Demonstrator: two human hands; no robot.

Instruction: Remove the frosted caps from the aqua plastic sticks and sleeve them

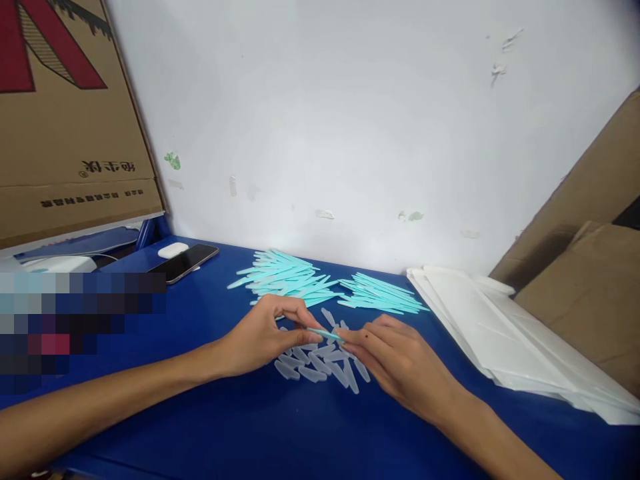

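A slim turquoise stick, which looks like an eyebrow razor [326,333], is held level between my hands above the blue table. My left hand [273,333] pinches one end with thumb and fingers. At the other end, my right hand [395,353] closes its fingertips; whether a cap is in them cannot be made out. Under my fingers lies a loose heap of frosted, translucent caps [313,373], partly hidden by both hands. Behind my left hand is a large pile of turquoise razors [285,273], and a smaller pile of them [380,293] lies to its right.
A phone [187,261] and a white earbud case [173,250] rest at the left of the blue table [280,433]. White sheets or bags [480,327] are stacked on the right. Cardboard [75,133] stands at left, more cardboard [590,287] at right, with a wall behind.
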